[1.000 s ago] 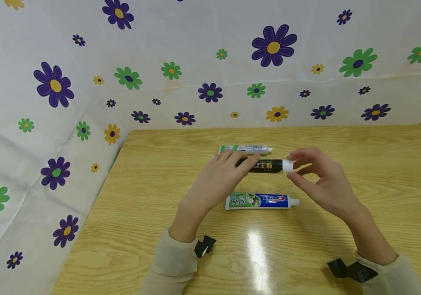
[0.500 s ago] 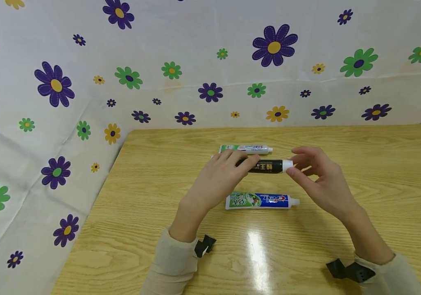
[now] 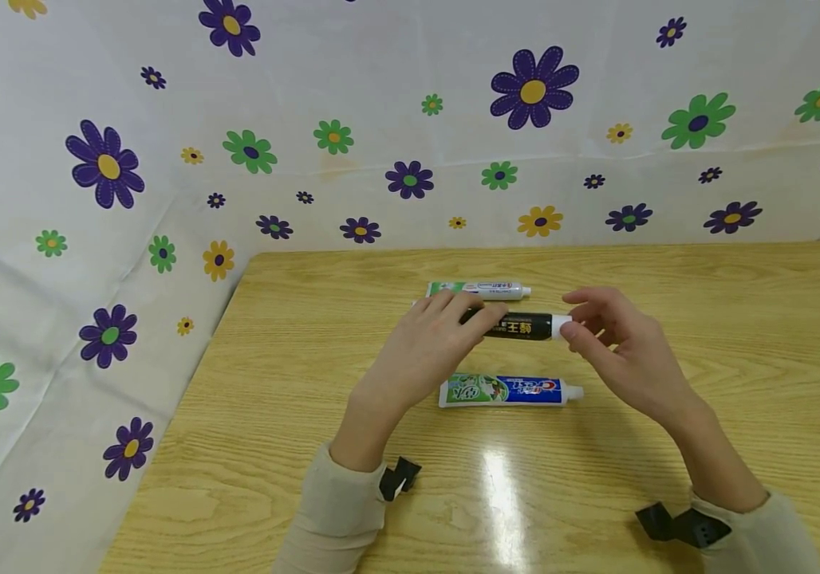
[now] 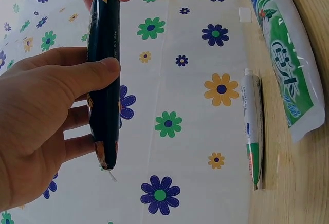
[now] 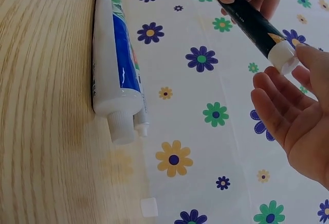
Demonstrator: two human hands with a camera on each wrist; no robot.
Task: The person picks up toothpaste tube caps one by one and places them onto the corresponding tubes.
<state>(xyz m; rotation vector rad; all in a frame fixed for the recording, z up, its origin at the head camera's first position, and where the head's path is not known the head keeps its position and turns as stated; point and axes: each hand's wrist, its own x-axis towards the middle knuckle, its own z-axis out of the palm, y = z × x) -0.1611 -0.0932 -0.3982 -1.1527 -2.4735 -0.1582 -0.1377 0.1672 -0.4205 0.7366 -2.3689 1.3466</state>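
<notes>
A black toothpaste tube (image 3: 530, 325) with gold lettering is held level over the table, its white cap (image 3: 561, 327) to the right. My left hand (image 3: 424, 347) grips the tube's body, thumb on one side and fingers on the other, as the left wrist view shows. At the other end, my right hand (image 3: 628, 351) has thumb and fingers around the cap; the thumb lies against its side in the right wrist view. Nearer me, a blue and green toothpaste tube (image 3: 535, 391) lies on the table. Behind the black tube lies a smaller white and green toothpaste tube (image 3: 506, 291), partly covered by my left hand.
The wood-grain table (image 3: 273, 414) ends at a white cloth (image 3: 352, 88) printed with flowers, which rises along the back and left. A black strap (image 3: 399, 478) hangs at my left cuff, another black strap (image 3: 690, 526) at my right.
The right thumb and fingers have shifted around the cap, and the tube's cap end has dipped slightly. The left hand keeps its grip; the two tubes on the table stay put.
</notes>
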